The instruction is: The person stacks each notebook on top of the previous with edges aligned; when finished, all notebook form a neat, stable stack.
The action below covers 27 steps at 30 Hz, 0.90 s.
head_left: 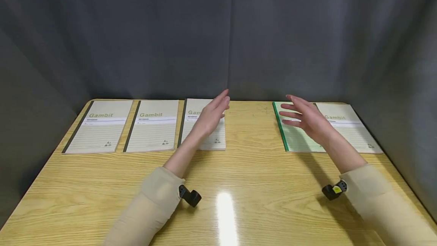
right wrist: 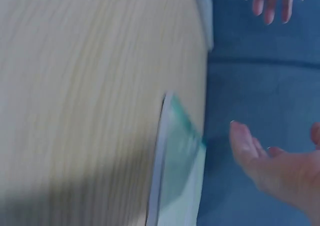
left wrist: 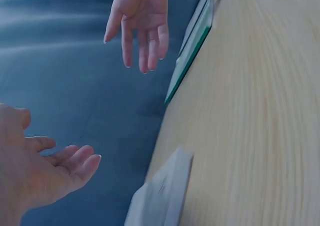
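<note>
My left hand [head_left: 211, 115] hovers over a cream Gambit notebook [head_left: 212, 141] with a dark spine, covering part of its title. Its fingers are extended and grip nothing. On the right, my right hand [head_left: 308, 119] is held above a pale green notebook [head_left: 291, 137] with a green spine, fingers spread and relaxed. Both palms face inward, as the left wrist view shows with the right hand [left wrist: 142, 25] opposite the left hand [left wrist: 50, 171]. Another cream notebook [head_left: 351, 132] lies against the green one's right side; the right hand and forearm hide where they meet.
Two more cream notebooks, one at the far left [head_left: 93, 132] and one beside it [head_left: 151, 130], lie flat in the same row. The wooden table [head_left: 266, 185] ends at a dark grey curtain [head_left: 218, 37] behind. Small black cameras sit on both wrists.
</note>
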Available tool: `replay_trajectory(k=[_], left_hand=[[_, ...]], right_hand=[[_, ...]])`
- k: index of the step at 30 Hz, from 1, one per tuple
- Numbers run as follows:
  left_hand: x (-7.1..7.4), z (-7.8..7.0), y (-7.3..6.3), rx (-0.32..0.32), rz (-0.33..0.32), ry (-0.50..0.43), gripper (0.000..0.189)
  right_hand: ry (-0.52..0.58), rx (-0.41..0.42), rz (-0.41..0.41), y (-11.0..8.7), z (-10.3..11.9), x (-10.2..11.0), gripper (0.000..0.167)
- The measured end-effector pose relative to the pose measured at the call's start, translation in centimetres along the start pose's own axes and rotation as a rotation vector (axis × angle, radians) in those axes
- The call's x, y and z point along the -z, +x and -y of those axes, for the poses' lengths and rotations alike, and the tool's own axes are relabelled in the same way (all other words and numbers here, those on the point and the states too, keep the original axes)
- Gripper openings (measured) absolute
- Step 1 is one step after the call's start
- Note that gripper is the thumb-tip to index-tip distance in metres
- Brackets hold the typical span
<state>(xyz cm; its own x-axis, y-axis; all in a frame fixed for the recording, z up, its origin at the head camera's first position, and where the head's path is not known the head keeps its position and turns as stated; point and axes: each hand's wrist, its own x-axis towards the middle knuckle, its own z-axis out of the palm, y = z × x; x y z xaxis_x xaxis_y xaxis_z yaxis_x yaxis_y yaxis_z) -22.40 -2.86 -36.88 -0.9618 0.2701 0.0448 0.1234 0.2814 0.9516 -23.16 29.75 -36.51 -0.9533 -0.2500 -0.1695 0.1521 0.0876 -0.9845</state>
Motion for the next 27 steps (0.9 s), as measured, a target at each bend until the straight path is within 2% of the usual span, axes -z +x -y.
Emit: replay_trajectory(k=[4,7,10,16,21,27], left_hand=[[-2.8,0.0,1.1,0.02,0.079,-0.165,0.062],[-4.8,0.2,1.7,0.038,0.138,-0.27,0.063],[-6.9,0.1,2.2,0.084,0.167,-0.35,0.065],[-10.6,0.3,3.3,0.229,0.156,-0.566,0.069],[-13.0,0.6,3.5,0.28,0.165,-0.708,0.065],[-15.6,0.3,3.8,0.316,0.136,-0.79,0.066]], right_hand=[[-0.024,-0.002,-0.008,-0.6,-0.7,3.1,0.074],[-0.146,-0.043,-0.017,-1.0,-1.3,4.9,0.079],[-0.264,-0.087,-0.029,-1.4,-1.8,6.2,0.083],[-0.328,-0.16,-0.081,-1.7,-2.6,7.7,0.092],[-0.331,-0.214,-0.114,-1.7,-3.1,8.8,0.092],[-0.341,-0.257,-0.131,-2.1,-3.1,9.8,0.091]])
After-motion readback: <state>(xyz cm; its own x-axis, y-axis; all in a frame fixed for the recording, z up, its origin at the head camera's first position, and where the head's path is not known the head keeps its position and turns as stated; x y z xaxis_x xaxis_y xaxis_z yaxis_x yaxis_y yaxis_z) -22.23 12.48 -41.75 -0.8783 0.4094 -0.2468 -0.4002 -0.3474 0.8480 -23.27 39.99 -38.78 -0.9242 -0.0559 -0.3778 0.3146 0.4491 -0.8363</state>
